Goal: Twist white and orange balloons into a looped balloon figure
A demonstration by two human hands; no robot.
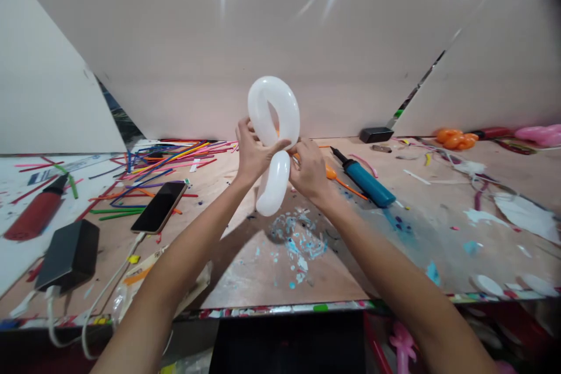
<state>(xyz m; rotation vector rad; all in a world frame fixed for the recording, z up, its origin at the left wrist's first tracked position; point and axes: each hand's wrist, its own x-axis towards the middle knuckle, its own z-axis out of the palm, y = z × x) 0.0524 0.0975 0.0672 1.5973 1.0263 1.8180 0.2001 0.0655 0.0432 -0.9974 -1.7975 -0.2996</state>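
- As I look down between my forearms, the nearest thing on view is a pink balloon shape (402,342), below the table edge at right.
- Table (245,286): front edge lined with coloured scraps; brown top stained bluish at right.
- Near left: black box (70,257) with a white plug; beyond it, a phone (160,207), dark screen up, white cable (139,241) at its near end. Red pump (37,213) lies farther left.
- Middle: pale blue flakes (302,245) scattered on the tabletop between my arms.
- White balloon (276,184): inflated, held up over the tabletop, beyond the flakes; upright loop above, short rounded length below.
- Left hand (258,152): closed around the balloon, thumb laid across where loop and lower length meet.
- Right hand (309,166): fingers bent in, pinching at the same junction from the right; exact fingertip contact hidden.
- Right of that hand: orange balloon (331,172), then blue pump (368,181), lying aslant.
- Left of the left hand: uninflated balloons (170,163), many colours, heaped loosely.
- Farther right: small black case (376,135), orange balloon cluster (456,138).
- Behind all: pale panel (175,52).
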